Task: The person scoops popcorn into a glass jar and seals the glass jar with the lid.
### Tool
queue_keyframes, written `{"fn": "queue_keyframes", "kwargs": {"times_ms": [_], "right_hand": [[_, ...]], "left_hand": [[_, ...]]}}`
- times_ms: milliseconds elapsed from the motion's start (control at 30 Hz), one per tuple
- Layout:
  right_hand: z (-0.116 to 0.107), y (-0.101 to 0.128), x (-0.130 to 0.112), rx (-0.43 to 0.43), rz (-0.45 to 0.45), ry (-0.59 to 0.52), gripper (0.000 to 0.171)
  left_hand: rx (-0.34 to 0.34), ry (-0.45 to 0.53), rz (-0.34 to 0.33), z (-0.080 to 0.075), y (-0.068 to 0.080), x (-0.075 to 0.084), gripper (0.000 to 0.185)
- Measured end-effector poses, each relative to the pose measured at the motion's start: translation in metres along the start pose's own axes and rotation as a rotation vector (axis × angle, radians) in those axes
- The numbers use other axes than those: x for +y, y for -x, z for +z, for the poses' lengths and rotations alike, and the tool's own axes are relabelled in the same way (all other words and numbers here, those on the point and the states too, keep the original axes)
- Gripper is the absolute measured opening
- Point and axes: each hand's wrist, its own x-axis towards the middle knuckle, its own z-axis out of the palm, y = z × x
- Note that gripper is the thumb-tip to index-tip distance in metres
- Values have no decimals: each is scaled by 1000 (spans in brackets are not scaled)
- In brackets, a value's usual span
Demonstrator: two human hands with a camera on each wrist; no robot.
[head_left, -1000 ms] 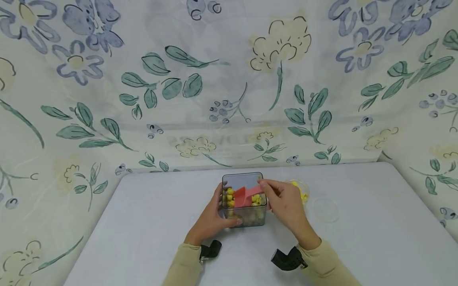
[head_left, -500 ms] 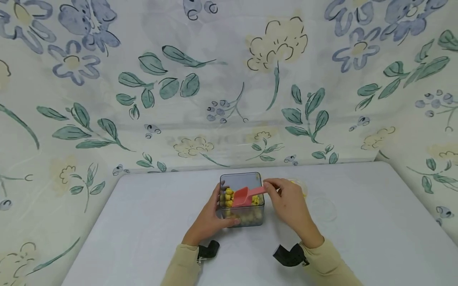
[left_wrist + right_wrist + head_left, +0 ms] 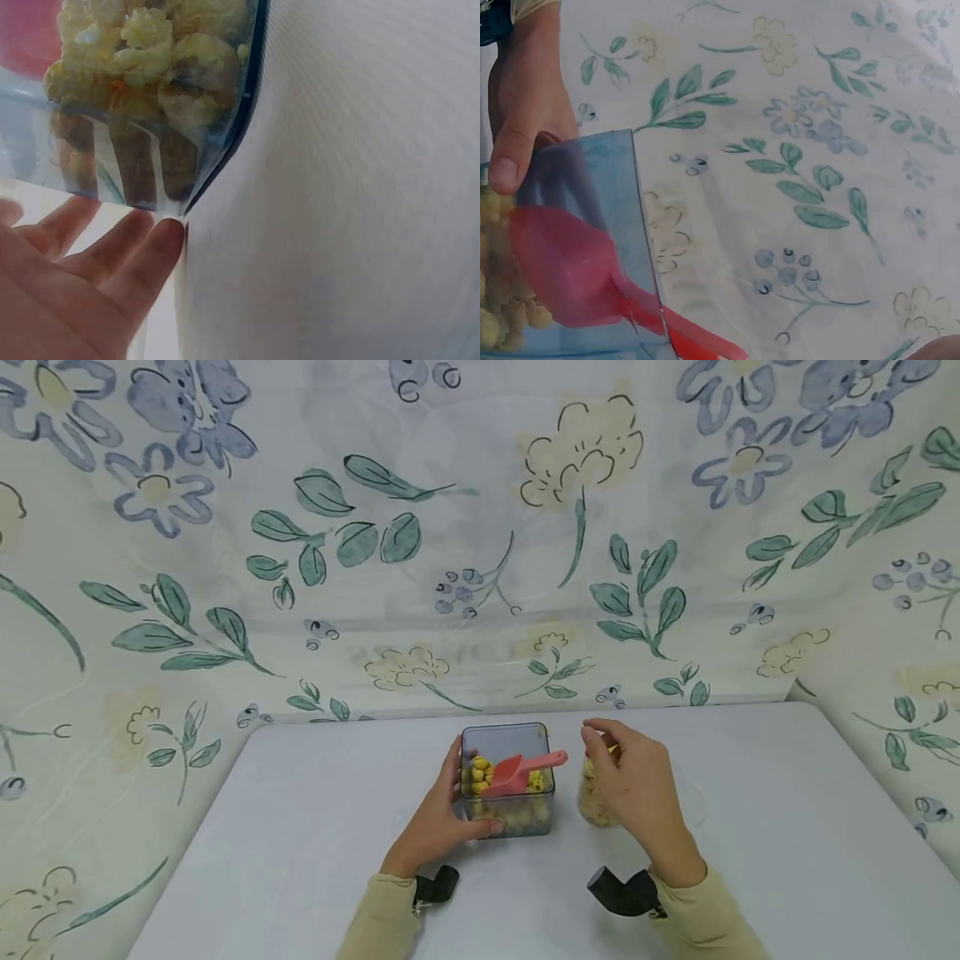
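A clear square container (image 3: 507,814) of yellow puffed pieces stands on the white table (image 3: 300,827). A pink scoop (image 3: 517,772) lies in it, its handle poking out over the right rim. My left hand (image 3: 459,797) grips the container's left side; its fingers (image 3: 142,255) press the wall in the left wrist view. My right hand (image 3: 603,752) is off the scoop, just right of the container, with its fingers curled round a small clear cup (image 3: 592,802) of yellow pieces. The right wrist view shows the scoop (image 3: 562,270) behind the container wall (image 3: 592,172).
A clear round lid (image 3: 686,802) lies on the table right of my right hand. A floral cloth (image 3: 480,527) hangs as a backdrop behind and on both sides of the table.
My right hand let go of the scoop handle and moved right to the small cup, which now sits nearer me. The scoop stays resting in the container. My left hand kept its hold.
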Motion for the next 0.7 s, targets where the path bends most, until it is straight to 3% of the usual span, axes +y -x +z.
{"fn": "queue_keyframes", "kwargs": {"times_ms": [200,433,700], "right_hand": [[-13,1,3,40,-11,-29,24],[-30,6,7,63,-22,0,23],[-49,15,22,94,-34,119,24]], "left_hand": [[26,-10,35,-6,7,5,132],[117,-32,180,-19,17,19,126],[253,-65,343,-26,33,49,117]]}}
